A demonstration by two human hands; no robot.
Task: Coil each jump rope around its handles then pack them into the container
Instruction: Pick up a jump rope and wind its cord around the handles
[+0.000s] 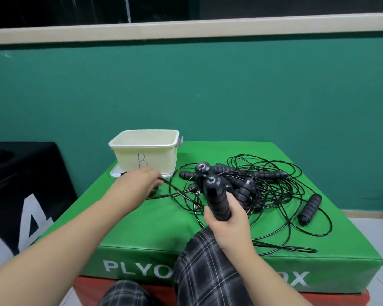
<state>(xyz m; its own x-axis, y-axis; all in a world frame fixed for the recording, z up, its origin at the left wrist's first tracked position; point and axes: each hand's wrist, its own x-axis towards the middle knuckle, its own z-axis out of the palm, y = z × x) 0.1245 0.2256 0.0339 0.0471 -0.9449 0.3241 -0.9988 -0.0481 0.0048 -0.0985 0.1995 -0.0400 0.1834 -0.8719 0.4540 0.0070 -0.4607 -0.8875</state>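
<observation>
Biggest thing here is the green plyo box [142, 230] we're working on, w/ a red one stacked under it. At its far left corner sits the cream container [145, 151], marked B and looking empty from our angle. Right of that is the tangled pile of ropes [274, 191], black cords looping all over the right half w/ several handles buried in it, plus one loose handle [310, 209] off at the right edge.

Our right hand [227, 219] is wrapped around a pair of handles [217, 199], held upright near the middle. Our left hand [142, 181] is out just in front of the container, fingers pinching a cord [179, 191] that runs back toward the handles.

Imo the trick now: pull that cord free of the pile first, keep it taut, then wrap tight even turns round the handles so nothing else gets dragged along.
</observation>
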